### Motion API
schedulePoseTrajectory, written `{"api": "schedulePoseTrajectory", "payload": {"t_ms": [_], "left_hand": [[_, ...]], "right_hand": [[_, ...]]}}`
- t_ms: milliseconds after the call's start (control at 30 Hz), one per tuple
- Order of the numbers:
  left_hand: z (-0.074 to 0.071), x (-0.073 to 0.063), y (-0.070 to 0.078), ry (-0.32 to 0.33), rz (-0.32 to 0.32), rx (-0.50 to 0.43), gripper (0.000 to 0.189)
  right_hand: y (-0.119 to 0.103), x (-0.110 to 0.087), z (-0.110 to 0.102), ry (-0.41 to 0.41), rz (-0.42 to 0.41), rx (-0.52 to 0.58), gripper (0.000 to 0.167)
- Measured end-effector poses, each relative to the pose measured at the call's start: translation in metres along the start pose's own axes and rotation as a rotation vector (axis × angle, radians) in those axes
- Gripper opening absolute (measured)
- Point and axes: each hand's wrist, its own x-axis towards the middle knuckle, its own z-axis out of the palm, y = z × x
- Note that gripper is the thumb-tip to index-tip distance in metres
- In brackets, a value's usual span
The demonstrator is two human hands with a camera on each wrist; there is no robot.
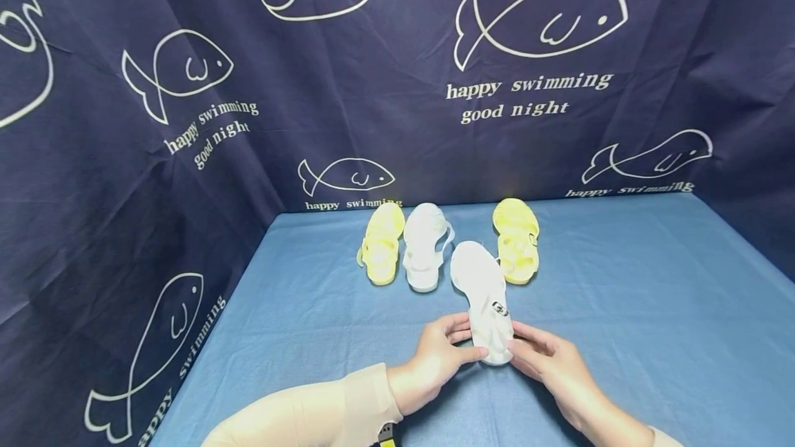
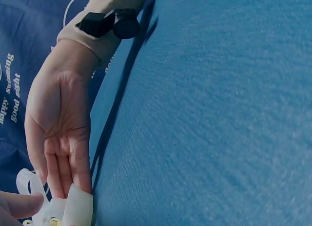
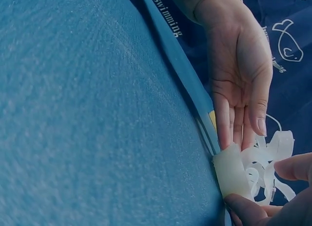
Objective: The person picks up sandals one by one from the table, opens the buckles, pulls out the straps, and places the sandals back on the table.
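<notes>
A white sandal (image 1: pixel 487 295) with a small dark ornament on its strap lies between both hands, its near end towards me. My left hand (image 1: pixel 431 357) holds this end from the left, thumb on the upper edge and fingers along the side. From the right, my right hand (image 1: pixel 559 368) grips the same end between thumb and fingers. In the left wrist view the right hand (image 2: pixel 61 118) appears palm-on, its fingertips at the pale sole. The right wrist view shows the left hand (image 3: pixel 239 74) against the sandal (image 3: pixel 231 172), with its straps to the side.
Behind the held sandal stand a yellow sandal (image 1: pixel 381 243) and a second white sandal (image 1: pixel 424 243), side by side. Another yellow sandal (image 1: pixel 518 240) lies just right of the held one. A blue cloth (image 1: pixel 652 309) covers the table; a dark printed curtain (image 1: pixel 404 102) hangs behind and at the left.
</notes>
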Motion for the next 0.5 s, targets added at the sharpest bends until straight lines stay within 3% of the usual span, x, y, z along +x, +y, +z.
{"api": "schedulePoseTrajectory", "payload": {"t_ms": [300, 500], "left_hand": [[-0.002, 0.002, -0.001, 0.011, 0.001, -0.013, 0.053], [-0.005, 0.012, 0.003, 0.046, 0.049, 0.004, 0.053]], "right_hand": [[-0.002, 0.003, 0.003, 0.012, -0.016, 0.015, 0.06], [-0.008, 0.011, 0.008, 0.032, -0.069, 0.009, 0.057]]}}
